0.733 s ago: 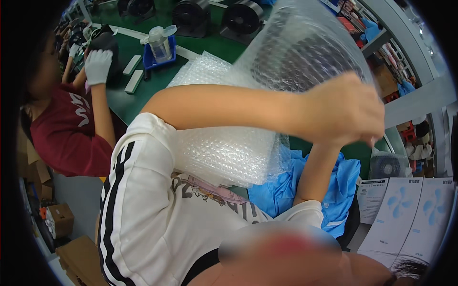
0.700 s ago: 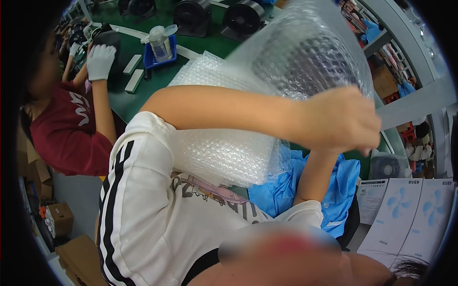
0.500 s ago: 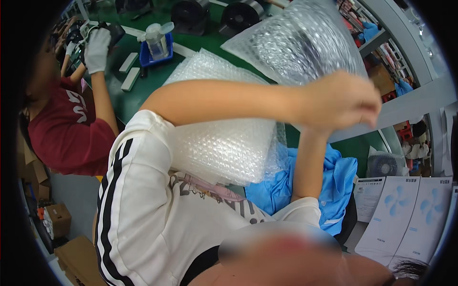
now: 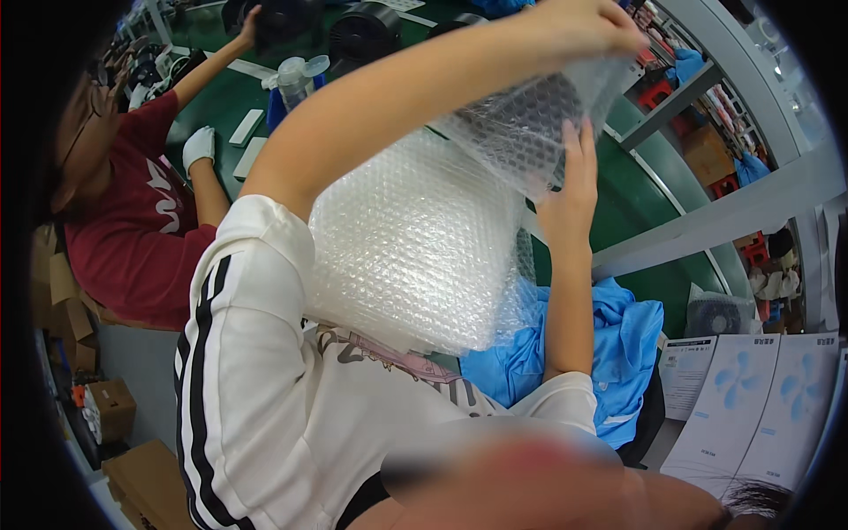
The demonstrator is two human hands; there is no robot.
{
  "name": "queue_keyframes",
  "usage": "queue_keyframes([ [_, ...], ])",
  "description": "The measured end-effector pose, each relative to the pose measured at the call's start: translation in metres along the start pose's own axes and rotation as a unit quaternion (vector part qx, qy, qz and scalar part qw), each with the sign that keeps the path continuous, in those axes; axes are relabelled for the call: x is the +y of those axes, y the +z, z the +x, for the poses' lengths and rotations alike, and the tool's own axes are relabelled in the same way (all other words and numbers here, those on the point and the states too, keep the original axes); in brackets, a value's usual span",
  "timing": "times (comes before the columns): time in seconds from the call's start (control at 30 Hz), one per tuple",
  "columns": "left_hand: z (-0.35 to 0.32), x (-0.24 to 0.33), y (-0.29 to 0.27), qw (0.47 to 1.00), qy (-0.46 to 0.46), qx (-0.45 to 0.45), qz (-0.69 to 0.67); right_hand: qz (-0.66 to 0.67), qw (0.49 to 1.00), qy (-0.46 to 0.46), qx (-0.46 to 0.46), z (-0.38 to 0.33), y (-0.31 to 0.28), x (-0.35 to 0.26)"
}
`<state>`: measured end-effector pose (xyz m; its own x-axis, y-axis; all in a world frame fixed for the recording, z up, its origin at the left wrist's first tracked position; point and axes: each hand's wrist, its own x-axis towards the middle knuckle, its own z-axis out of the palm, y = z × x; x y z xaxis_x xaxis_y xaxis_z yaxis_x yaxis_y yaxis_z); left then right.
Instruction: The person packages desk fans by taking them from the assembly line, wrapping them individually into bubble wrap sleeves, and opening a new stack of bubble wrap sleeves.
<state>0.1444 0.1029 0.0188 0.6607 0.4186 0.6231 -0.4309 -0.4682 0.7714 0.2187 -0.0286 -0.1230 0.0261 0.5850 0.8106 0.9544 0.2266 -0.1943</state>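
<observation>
A clear bubble-wrap bag [image 4: 530, 110] with something dark inside is held tilted over the bench. My left hand [image 4: 592, 31] reaches across from the left, its fingers closed at the bag's upper edge. My right hand [image 4: 572, 190] is upright at the bag's near right side, with its long fingers stretched out flat against the wrap; the thumb is hard to see. Just in front of me lies a stack of bubble-wrap sheets or bags [image 4: 411, 252], partly under my left forearm. What exactly the bag contains is blurred by the wrap.
Blue cloth [image 4: 609, 353] is bunched beside my right forearm. A grey metal bar [image 4: 715, 216] crosses on the right, near printed white boxes [image 4: 729, 397]. At left, a person in a red shirt [image 4: 132, 238] reaches over the green bench. Dark round units [image 4: 367, 34] stand at the back.
My left hand has moved up and slightly left. My right hand, hidden behind it before, now shows against the bag, which has been drawn nearer and tilted. The co-worker's arms have shifted.
</observation>
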Motion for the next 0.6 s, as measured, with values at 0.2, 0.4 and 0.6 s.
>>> queue_keyframes([
  [0.2, -0.019, -0.012, 0.042, 0.965, 0.155, -0.058, 0.202, -0.168, 0.98, -0.091, 0.059, 0.002, -0.005, 0.008],
  [0.4, -0.033, -0.072, 0.063, 0.896, 0.261, -0.137, 0.333, -0.11, 0.975, 0.187, 0.037, 0.001, -0.011, 0.047],
  [0.6, -0.017, -0.114, 0.037, 0.961, 0.098, 0.024, 0.257, -0.216, 0.929, 0.262, 0.15, -0.014, -0.023, 0.097],
])
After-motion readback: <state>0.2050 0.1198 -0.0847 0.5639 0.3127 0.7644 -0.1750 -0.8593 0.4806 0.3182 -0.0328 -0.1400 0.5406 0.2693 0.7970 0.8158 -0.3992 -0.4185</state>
